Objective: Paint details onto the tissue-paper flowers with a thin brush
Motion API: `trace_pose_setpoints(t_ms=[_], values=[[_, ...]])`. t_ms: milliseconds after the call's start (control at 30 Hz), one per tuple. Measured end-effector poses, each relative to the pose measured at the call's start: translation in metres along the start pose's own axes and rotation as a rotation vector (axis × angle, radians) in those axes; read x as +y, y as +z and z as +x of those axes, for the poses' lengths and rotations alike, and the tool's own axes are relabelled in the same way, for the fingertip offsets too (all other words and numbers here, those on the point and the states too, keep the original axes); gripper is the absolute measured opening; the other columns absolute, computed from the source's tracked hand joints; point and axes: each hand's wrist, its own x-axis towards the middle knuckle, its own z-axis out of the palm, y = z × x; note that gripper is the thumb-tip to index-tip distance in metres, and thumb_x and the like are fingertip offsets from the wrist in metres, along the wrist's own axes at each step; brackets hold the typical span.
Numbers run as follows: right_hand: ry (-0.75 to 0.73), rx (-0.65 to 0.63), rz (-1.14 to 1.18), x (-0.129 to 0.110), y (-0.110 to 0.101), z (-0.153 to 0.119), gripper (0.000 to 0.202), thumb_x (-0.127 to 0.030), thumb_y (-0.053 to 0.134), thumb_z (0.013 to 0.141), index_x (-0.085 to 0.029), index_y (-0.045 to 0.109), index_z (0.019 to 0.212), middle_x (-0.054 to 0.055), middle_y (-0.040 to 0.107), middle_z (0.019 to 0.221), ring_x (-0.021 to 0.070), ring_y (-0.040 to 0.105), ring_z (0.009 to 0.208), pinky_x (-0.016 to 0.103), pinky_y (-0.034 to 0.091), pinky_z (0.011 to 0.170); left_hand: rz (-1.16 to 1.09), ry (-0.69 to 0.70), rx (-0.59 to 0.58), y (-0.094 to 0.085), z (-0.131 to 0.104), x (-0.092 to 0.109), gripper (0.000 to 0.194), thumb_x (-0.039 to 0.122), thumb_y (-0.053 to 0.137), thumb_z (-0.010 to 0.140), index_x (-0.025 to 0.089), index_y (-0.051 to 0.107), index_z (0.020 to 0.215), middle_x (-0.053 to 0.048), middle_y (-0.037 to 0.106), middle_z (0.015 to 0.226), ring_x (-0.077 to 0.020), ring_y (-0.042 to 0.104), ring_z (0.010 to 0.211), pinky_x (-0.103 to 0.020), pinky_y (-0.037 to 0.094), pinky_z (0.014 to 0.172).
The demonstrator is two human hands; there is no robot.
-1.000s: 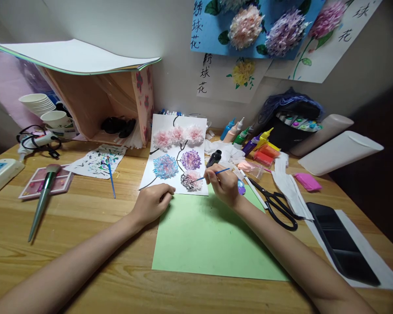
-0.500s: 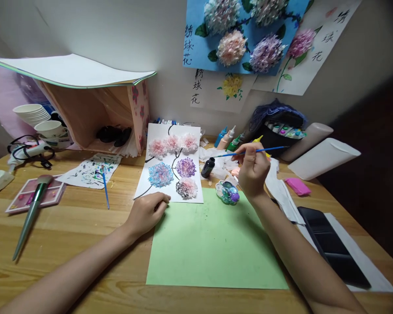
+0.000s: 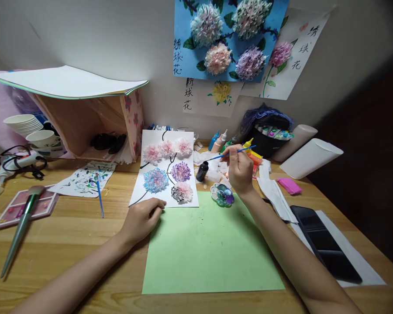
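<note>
My right hand (image 3: 240,171) pinches a thin blue paintbrush (image 3: 247,148), its tip at the mouth of a small black ink bottle (image 3: 202,172). My left hand (image 3: 143,219) rests with curled fingers on the lower left edge of a white sheet (image 3: 153,200); whether it grips anything is hard to see. Raised pink, blue, purple and partly black flowers with black stems cover that sheet. A green sheet (image 3: 212,248) lies below it, with a paint-stained flower-shaped palette (image 3: 222,195) at its top edge.
On the left lie a large makeup brush (image 3: 24,229), another blue brush (image 3: 99,198) on stained paper (image 3: 81,179), and an open box (image 3: 133,117). A black case (image 3: 327,244) and pink packet (image 3: 289,186) are right. Paint bottles (image 3: 218,143) stand behind.
The whole view has shifted, moving the scene slightly left and down. The brush tip is now closer to the ink bottle's mouth. My left hand stays at the sheet's edge.
</note>
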Motion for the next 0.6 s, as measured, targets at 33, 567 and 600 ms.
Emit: trace_pose_setpoints(t_ms=[33, 567, 600], values=[[0.002, 0.014, 0.003, 0.0, 0.0, 0.0, 0.029, -0.032, 0.034, 0.096, -0.02, 0.052, 0.077, -0.001, 0.053, 0.072, 0.0092, 0.054, 0.058, 0.025, 0.042, 0.057, 0.001, 0.0, 0.001, 0.0, 0.0, 0.0, 0.016, 0.016, 0.043, 0.084, 0.021, 0.058, 0.079, 0.001, 0.072, 0.094, -0.0139, 0.067, 0.087, -0.027, 0.051, 0.075], [-0.101, 0.025, 0.151, -0.023, 0.001, -0.017, 0.032, -0.033, 0.038, 0.094, -0.02, 0.054, 0.07, -0.002, 0.052, 0.059, 0.0093, 0.051, 0.05, 0.024, 0.041, 0.05, -0.017, 0.022, 0.024, -0.001, 0.001, 0.003, 0.016, 0.014, 0.044, 0.082, 0.02, 0.058, 0.077, 0.0, 0.072, 0.09, -0.0151, 0.068, 0.084, -0.028, 0.051, 0.071], [-0.143, -0.032, 0.156, -0.025, 0.005, -0.023, 0.031, -0.03, 0.039, 0.094, -0.02, 0.055, 0.069, -0.002, 0.052, 0.056, 0.0097, 0.051, 0.05, 0.024, 0.041, 0.051, -0.016, 0.02, 0.023, -0.001, 0.001, 0.003, 0.016, 0.014, 0.045, 0.082, 0.02, 0.058, 0.078, 0.0, 0.072, 0.09, -0.015, 0.068, 0.084, -0.027, 0.051, 0.072]])
